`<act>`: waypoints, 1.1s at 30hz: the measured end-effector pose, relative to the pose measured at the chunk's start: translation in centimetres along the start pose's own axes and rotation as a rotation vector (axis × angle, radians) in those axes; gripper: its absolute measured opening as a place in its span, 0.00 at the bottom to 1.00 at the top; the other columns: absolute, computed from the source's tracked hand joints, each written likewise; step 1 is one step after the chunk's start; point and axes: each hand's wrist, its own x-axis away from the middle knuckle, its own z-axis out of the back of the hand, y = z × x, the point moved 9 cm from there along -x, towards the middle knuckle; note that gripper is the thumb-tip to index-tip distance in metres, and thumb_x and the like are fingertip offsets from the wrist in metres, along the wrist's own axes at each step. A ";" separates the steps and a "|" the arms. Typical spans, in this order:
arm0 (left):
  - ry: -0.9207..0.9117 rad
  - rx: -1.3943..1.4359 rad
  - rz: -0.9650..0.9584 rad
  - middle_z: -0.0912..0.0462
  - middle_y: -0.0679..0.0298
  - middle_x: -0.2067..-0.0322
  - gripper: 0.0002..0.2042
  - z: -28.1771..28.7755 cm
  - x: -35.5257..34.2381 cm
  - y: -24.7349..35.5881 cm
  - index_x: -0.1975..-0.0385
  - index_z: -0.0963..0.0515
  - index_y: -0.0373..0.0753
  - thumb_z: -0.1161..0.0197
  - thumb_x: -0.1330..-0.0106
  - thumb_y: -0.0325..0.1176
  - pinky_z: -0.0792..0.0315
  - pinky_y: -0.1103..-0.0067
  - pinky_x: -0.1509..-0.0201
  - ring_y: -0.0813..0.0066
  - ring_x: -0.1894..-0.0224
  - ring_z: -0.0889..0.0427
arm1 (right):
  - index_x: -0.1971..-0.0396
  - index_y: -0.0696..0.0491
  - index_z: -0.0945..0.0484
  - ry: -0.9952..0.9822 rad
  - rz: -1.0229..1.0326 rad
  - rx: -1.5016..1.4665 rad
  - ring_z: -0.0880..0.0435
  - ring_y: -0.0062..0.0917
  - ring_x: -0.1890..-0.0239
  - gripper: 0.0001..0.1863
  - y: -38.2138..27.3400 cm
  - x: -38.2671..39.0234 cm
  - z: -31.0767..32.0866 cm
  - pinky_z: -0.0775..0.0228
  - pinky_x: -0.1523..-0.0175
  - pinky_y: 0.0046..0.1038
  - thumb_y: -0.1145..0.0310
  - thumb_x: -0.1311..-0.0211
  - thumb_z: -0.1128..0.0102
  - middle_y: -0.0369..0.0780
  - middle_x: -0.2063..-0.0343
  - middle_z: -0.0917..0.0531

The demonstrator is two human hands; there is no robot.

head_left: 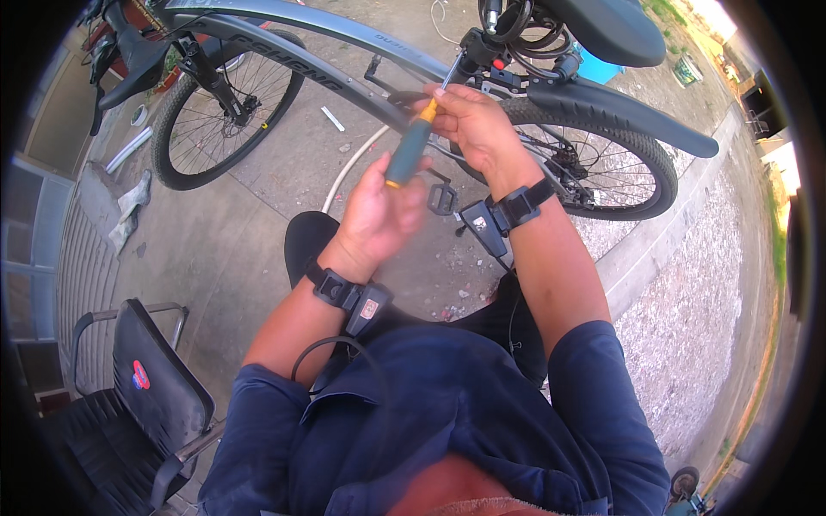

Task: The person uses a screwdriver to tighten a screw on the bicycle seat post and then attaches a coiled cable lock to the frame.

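left hand (379,211) at screwdriver (409,153) handle, grip unclear; right hand (478,131) pinching its neck; tip at bicycle (377,107)

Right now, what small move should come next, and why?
Probably curl the left hand around the screwdriver handle for turning: that hand looks loosely open there, while the right hand pinches near the shaft, which points toward the black fitting near the saddle.

A bicycle (301,62) spans the top of the frame, its front wheel (225,120) at upper left, rear wheel (585,159) and saddle (615,30) at upper right. At upper centre, a screwdriver (409,152) lies between left hand (379,211) and right hand (475,127). An armchair (159,365) stands lower left.
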 end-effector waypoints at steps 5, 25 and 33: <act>-0.049 0.032 0.009 0.30 0.68 0.79 0.27 -0.4 0.0 -0.2 0.46 0.28 0.37 0.64 0.24 0.54 0.41 0.80 0.80 0.77 0.86 0.38 | 0.53 0.56 0.23 0.032 0.019 0.075 0.15 0.28 0.59 0.14 -0.1 0.0 0.2 0.27 0.47 0.30 0.63 0.31 0.43 0.42 0.61 0.14; -0.048 -0.007 -0.006 0.30 0.66 0.80 0.26 0.6 -0.6 -0.1 0.48 0.29 0.36 0.64 0.25 0.53 0.40 0.79 0.79 0.76 0.86 0.37 | 0.54 0.57 0.24 0.014 0.031 0.053 0.14 0.28 0.60 0.12 -0.1 -0.2 0.1 0.25 0.49 0.28 0.66 0.31 0.43 0.43 0.61 0.14; -0.118 0.023 0.035 0.30 0.68 0.81 0.26 0.4 -0.6 -0.2 0.50 0.28 0.36 0.65 0.25 0.52 0.41 0.79 0.81 0.76 0.88 0.38 | 0.56 0.56 0.22 0.029 0.031 0.088 0.14 0.27 0.61 0.12 -0.3 -0.1 0.0 0.26 0.49 0.28 0.65 0.32 0.41 0.42 0.62 0.14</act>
